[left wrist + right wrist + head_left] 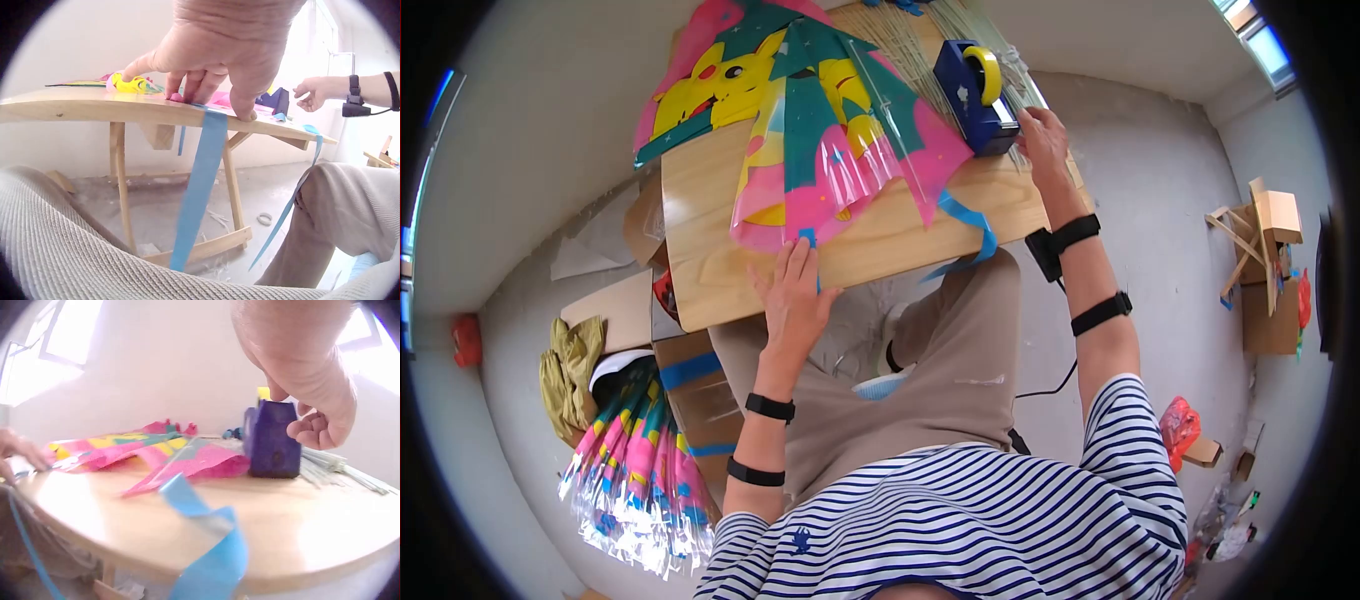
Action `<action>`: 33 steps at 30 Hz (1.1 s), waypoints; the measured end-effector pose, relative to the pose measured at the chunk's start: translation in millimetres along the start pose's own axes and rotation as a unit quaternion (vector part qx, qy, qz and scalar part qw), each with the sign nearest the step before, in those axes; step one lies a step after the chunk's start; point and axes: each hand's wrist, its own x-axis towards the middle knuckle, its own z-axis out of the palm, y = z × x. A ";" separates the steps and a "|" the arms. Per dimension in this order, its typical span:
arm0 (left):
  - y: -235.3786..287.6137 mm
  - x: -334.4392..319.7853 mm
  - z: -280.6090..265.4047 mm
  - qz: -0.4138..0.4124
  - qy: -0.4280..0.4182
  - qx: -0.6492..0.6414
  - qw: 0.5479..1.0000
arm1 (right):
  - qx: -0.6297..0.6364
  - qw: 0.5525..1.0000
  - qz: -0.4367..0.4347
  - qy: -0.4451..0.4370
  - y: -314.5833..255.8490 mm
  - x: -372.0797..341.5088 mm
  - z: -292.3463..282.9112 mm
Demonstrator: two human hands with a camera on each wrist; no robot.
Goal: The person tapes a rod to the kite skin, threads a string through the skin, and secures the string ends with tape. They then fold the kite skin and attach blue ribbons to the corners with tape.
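Observation:
A pink, green and yellow plastic sheet with cartoon figures lies on the wooden table. At its near edge my left hand presses with fairly straight fingertips on a blue ribbon, which hangs over the table edge. Another blue ribbon curls beside the sheet's right corner. My right hand is at the front end of the dark blue tape dispenser with its yellow roll. Its fingers are loosely bent, thumb and forefinger apart in the head view; whether tape clings to them I cannot tell.
Thin pale sticks lie behind the dispenser on the table. Folded shiny sheets and a taped cardboard box stand at the lower left. My knees are under the table's near edge. More boxes stand at the right.

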 end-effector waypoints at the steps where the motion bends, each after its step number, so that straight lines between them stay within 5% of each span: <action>1: 0.0 -0.2 0.6 0.002 0.001 0.001 1.000 | -0.005 0.999 0.034 -0.018 -4.5 5.0 2.6; 3: -1.5 0.2 1.4 0.003 0.002 0.005 1.000 | -0.013 0.993 0.103 -0.056 -12.4 12.1 7.4; 16: 1.6 -0.7 -0.4 -0.014 -0.019 -0.004 1.000 | 0.116 0.972 0.181 -0.096 -19.9 14.2 -10.7; 26: 1.7 -1.6 1.9 -0.013 -0.015 0.002 1.000 | 0.207 0.962 0.136 -0.119 21.7 -2.7 -19.0; 28: 2.0 -0.9 2.1 -0.011 -0.014 0.001 1.000 | 0.244 0.951 0.151 -0.114 16.6 -18.2 -19.9; 33: 2.2 -1.2 1.8 -0.009 -0.009 0.007 1.000 | 0.420 0.847 0.305 -0.117 38.8 -44.9 -21.5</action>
